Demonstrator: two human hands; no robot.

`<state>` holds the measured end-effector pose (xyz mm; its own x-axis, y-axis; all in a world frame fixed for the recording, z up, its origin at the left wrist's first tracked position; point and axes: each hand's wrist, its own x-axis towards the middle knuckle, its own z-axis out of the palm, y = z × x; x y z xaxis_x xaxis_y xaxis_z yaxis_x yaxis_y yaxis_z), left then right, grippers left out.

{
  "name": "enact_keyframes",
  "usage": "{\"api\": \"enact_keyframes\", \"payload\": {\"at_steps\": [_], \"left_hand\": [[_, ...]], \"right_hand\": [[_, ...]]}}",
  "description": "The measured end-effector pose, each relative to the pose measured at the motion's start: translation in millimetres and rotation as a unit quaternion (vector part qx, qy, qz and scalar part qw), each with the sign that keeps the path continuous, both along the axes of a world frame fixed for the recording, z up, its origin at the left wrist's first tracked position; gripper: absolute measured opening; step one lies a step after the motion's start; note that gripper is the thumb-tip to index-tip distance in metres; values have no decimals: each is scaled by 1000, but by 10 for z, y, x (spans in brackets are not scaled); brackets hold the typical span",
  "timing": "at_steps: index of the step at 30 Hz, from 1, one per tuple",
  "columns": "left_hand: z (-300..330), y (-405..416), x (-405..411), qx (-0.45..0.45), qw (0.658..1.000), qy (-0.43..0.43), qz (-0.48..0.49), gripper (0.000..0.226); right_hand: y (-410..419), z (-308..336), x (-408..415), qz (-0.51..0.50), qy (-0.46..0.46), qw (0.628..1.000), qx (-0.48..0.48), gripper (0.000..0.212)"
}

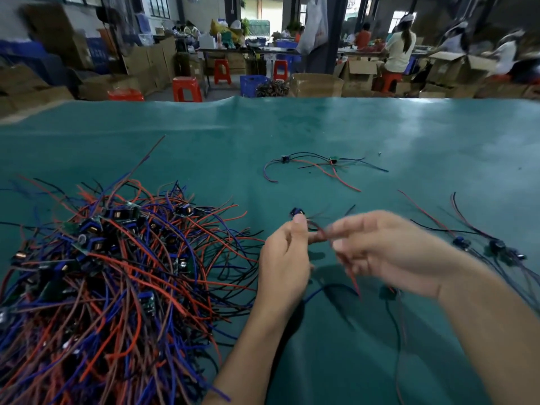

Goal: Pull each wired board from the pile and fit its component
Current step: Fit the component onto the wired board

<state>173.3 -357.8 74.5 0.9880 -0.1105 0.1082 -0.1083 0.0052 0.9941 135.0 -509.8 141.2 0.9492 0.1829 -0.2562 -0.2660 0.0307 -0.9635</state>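
A big pile of wired boards (117, 273) with red, blue and black leads covers the left of the green table mat (321, 135). My left hand (285, 264) pinches one small wired board (296, 213) between thumb and fingers, lifted just above the mat near the middle. My right hand (388, 252) is blurred beside it, its fingers curled round that board's reddish wires (320, 233), which trail down below the hands. What the fingertips hold beyond the wires is not visible.
Two wired boards (309, 163) lie apart at the mat's far middle. A small group of boards (496, 249) lies at the right, and another board (387, 292) sits under my right wrist. Beyond the table stand cardboard boxes, red stools (187, 89) and seated people.
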Motion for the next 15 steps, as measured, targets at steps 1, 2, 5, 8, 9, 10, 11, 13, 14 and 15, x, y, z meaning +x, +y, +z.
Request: {"api": "enact_keyframes", "payload": {"at_steps": [1, 2, 5, 8, 9, 10, 11, 13, 14, 15], "left_hand": [[2, -2, -1, -7, 1000, 0, -4, 42], [5, -3, -7, -15, 1000, -1, -12, 37], [-4, -5, -9, -24, 999, -1, -28, 24], [-21, 18, 18, -10, 999, -27, -40, 23], [-19, 18, 17, -4, 998, -42, -49, 23], [-13, 16, 9, 2, 997, -56, -59, 22], [-7, 13, -5, 8, 995, -64, -72, 23], [-6, 15, -38, 11, 993, -65, -103, 26], [-8, 21, -44, 9, 991, -62, -120, 28], [-12, 26, -47, 6, 989, -57, -137, 30]], "right_hand": [[68, -95, -77, 25, 2, 1000, 12, 19], [120, -168, -126, 37, -5, 999, 0, 17], [175, -321, -128, -42, -79, 986, -143, 8], [173, -422, -36, -200, -123, 962, -141, 21], [179, -449, -12, -240, -142, 947, -159, 25], [190, -456, 3, -267, -158, 929, -202, 26], [190, -464, 17, -280, -169, 917, -228, 25], [193, -419, 15, -260, -137, 947, -127, 24], [200, -385, 0, -230, -105, 967, -42, 25], [189, -358, -17, -203, -84, 975, 18, 28]]}}
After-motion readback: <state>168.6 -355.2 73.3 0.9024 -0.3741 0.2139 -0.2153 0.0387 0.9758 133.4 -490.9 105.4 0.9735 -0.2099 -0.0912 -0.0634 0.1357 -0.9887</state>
